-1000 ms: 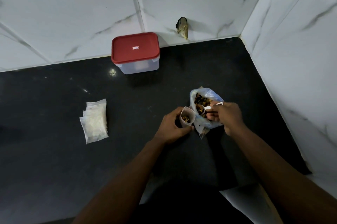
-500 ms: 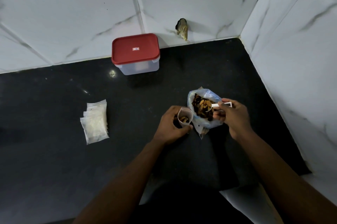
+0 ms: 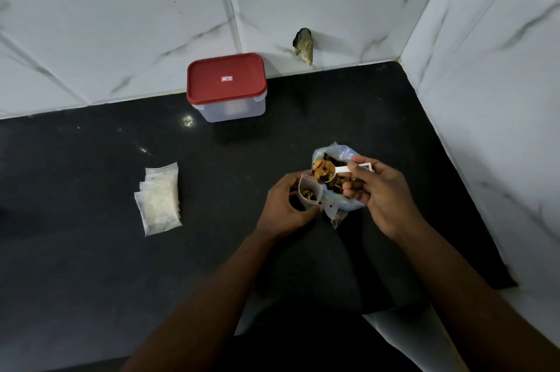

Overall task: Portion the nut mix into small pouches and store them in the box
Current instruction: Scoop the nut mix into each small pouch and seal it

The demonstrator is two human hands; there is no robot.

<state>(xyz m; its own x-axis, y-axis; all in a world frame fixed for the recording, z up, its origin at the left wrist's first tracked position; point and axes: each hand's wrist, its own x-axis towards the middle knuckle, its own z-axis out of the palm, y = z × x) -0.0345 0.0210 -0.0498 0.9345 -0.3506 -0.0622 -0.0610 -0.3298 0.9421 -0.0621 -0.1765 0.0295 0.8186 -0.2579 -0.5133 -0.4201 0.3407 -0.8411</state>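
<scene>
Scoop (image 3: 326, 173), now above bag (image 3: 341, 205), pinched by right hand (image 3: 378, 194); pouch (image 3: 309, 193) gripped by left hand (image 3: 281, 209).

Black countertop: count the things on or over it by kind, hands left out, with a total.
Clear plastic box with red lid: 1
Large clear bag of nut mix: 1
White plastic scoop: 1
Small clear pouch, part filled: 1
Stack of empty small clear pouches: 1, pouches inside uncountable
Total: 5

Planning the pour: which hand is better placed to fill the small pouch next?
Right. The right hand holds the loaded scoop close to the small pouch, whose mouth the left hand grips open.
</scene>
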